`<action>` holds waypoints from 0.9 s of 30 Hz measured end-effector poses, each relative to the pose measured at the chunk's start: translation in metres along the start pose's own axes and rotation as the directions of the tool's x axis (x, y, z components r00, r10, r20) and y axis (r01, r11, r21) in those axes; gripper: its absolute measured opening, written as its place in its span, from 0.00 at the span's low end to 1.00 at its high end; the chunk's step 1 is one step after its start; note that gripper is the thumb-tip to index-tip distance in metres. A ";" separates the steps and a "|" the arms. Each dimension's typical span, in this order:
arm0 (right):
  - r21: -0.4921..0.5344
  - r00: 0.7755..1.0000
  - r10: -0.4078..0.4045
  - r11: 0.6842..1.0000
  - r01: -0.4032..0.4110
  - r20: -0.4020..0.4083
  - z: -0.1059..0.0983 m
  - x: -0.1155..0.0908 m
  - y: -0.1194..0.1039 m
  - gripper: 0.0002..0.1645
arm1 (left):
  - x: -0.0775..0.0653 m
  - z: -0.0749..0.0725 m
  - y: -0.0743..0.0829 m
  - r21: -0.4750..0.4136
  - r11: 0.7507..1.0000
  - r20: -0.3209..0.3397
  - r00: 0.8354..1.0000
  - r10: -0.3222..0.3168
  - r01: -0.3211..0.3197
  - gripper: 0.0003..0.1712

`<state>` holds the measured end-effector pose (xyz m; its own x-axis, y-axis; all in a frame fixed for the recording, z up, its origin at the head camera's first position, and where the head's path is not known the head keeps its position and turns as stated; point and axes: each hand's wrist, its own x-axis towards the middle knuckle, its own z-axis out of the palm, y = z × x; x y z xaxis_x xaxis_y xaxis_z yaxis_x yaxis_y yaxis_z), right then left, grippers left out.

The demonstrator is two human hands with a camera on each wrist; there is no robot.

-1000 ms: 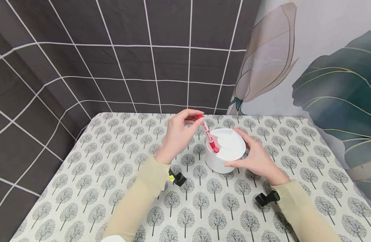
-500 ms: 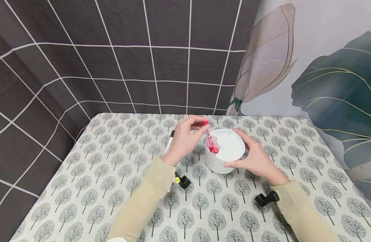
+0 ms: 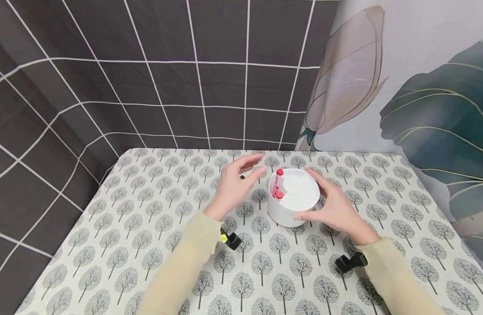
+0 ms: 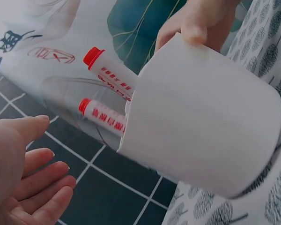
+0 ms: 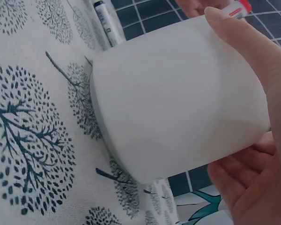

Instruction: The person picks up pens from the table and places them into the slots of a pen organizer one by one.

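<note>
A round white pen holder (image 3: 285, 213) stands on the table, and my right hand (image 3: 337, 209) grips its right side, thumb in front and fingers behind. Inside it, at the left, lean two red-capped whiteboard markers (image 4: 113, 75); their lower parts are hidden in the left wrist view. My left hand (image 3: 234, 187) hovers just left of the rim, holding nothing, its fingers and thumb spread apart from the markers. A black-capped marker (image 5: 108, 24) lies on the cloth beyond the holder in the right wrist view; in the head view my left hand mostly covers it.
A tree-patterned cloth (image 3: 146, 245) covers the table. Behind it hangs a dark grid-patterned curtain (image 3: 221, 83), with a leaf-printed curtain (image 3: 434, 105) at the right. Small black wrist cameras (image 3: 351, 261) sit on both sleeves.
My left hand lowered a red-capped marker into the pen holder beside the other one, let it go and drew back slightly left. My right hand stays on the holder.
</note>
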<state>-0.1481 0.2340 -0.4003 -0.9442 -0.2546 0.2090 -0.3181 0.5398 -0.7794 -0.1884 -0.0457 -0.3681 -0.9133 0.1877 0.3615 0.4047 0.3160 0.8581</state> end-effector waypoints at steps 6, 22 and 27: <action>-0.042 0.998 -0.058 0.997 0.058 0.000 -0.009 -0.012 -0.004 0.76 | -0.014 -0.018 -0.009 0.023 0.999 -0.015 0.999 -0.029 0.030 0.24; -0.059 1.000 -0.015 0.998 0.017 0.019 -0.011 0.009 -0.012 0.75 | -0.044 -0.061 -0.043 0.129 0.984 -0.035 0.993 -0.115 0.119 0.26; -0.050 0.999 0.033 0.998 -0.031 0.028 -0.006 0.009 -0.010 0.73 | -0.048 -0.071 -0.055 0.159 0.974 -0.033 0.986 -0.161 0.164 0.29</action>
<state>-0.1541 0.2312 -0.3866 -0.9513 -0.2595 0.1666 -0.2923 0.5869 -0.7551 -0.1697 -0.1379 -0.4071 -0.9675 0.1037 0.2305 0.2515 0.4863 0.8368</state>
